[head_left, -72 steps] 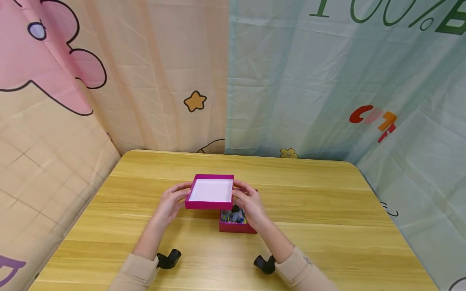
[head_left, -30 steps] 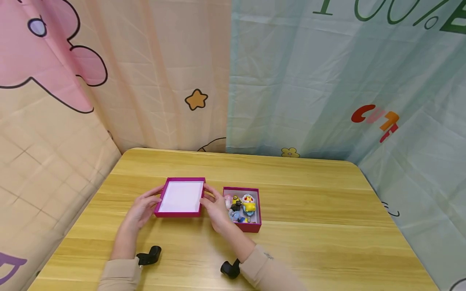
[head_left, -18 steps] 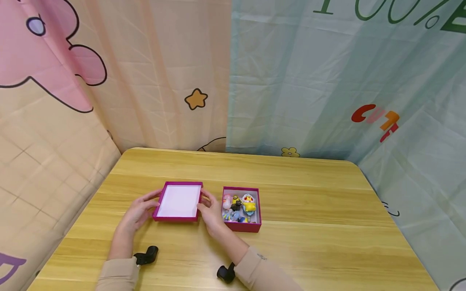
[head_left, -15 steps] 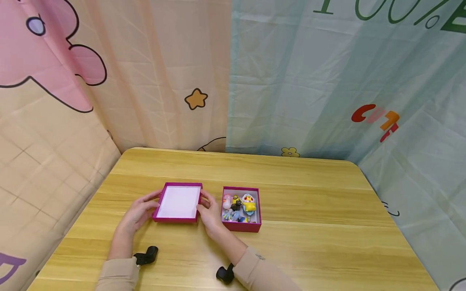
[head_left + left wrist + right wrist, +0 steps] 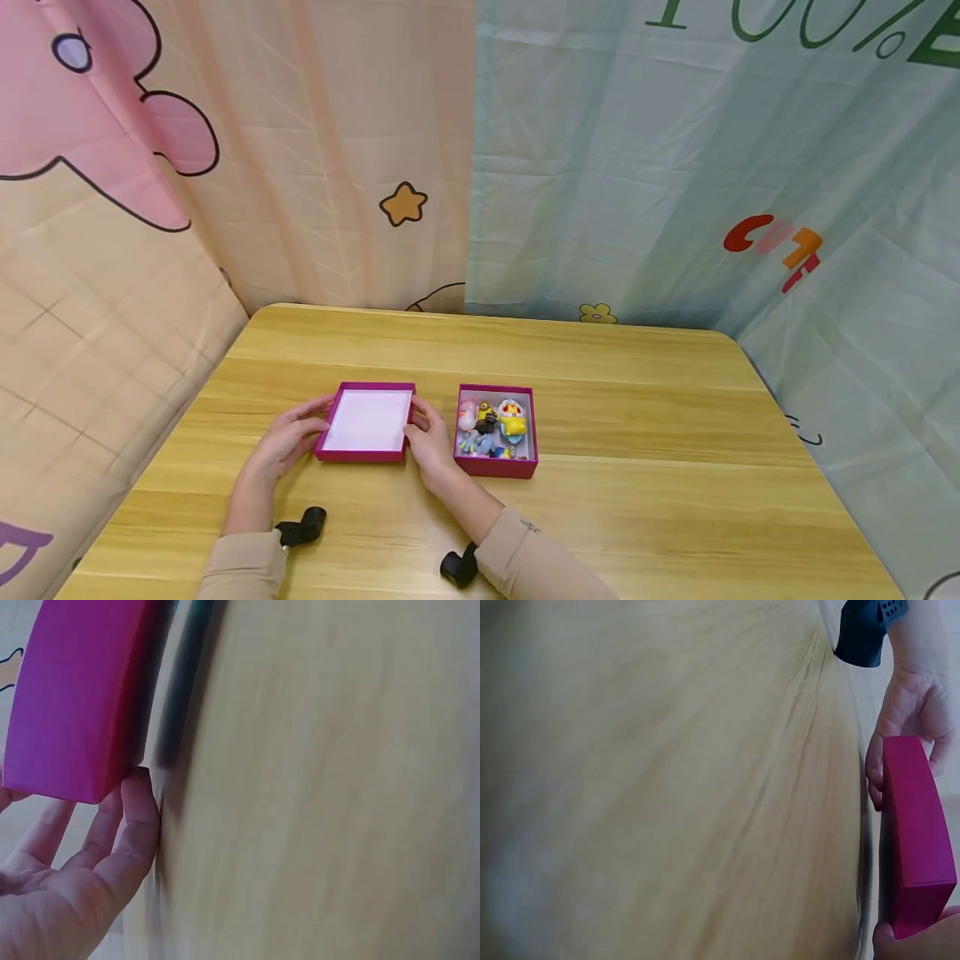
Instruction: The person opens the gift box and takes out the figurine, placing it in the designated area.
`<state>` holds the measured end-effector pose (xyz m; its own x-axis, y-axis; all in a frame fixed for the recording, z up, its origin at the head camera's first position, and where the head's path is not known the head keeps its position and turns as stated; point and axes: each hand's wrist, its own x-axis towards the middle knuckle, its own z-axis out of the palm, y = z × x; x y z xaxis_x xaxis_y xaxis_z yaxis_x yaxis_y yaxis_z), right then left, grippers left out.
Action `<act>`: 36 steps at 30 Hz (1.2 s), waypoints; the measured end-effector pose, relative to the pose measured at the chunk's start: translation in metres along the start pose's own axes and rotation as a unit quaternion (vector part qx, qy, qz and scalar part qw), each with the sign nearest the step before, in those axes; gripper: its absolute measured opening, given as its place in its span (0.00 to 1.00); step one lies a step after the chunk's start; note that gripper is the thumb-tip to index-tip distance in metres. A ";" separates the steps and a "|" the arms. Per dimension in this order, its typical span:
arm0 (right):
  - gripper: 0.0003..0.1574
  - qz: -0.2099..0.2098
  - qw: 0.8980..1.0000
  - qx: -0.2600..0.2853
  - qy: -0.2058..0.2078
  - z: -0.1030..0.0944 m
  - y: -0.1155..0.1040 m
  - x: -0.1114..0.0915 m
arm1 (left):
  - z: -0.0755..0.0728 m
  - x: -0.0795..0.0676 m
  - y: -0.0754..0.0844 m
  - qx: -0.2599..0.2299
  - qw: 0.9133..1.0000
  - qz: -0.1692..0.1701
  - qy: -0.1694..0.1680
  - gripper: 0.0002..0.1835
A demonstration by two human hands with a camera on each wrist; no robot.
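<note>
Between my two hands I hold a magenta box lid, its white inside facing up, low over the table. My left hand grips its left side; in the left wrist view the left hand's fingertips reach under the lid's lower edge, with a narrow gap to the table. The lid's right side is held by my right hand, its thumb toward the near corner. Just right of that hand stands the matching box, holding several small toy figures, among them a yellow one with a white head and a yellow-and-black one.
The wooden table extends around both box parts. Black wrist camera mounts stick out from both sleeves near the table's front. Printed curtains hang behind the table and along its sides.
Both hands have carried the lid leftward from over the box, uncovering the figures, then lowered it toward the table. During the last half second it has sunk slightly nearer me. The box has stayed put.
</note>
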<state>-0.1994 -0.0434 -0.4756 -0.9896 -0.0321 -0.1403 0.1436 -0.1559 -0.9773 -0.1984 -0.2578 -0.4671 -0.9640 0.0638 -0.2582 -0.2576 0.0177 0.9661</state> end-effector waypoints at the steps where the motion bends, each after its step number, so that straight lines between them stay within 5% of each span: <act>1: 0.29 0.000 1.000 -0.002 0.000 0.000 0.000 0.000 | 0.001 0.000 0.000 0.004 1.000 -0.003 -0.001 0.31; 18: 0.31 0.018 1.000 -0.016 -0.005 0.000 0.003 0.005 | 0.005 0.000 0.004 0.072 0.997 -0.008 -0.003 0.30; 36: 0.33 0.020 0.999 -0.035 0.009 0.000 0.006 0.006 | 0.002 0.003 -0.002 0.067 0.998 -0.002 -0.007 0.30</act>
<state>-0.2048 -0.0443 -0.4822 -0.9831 -0.0186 -0.1821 0.1831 -0.0863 -0.9793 -0.2007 -0.2553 -0.4695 -0.9619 0.0770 -0.2624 -0.2488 0.1519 0.9566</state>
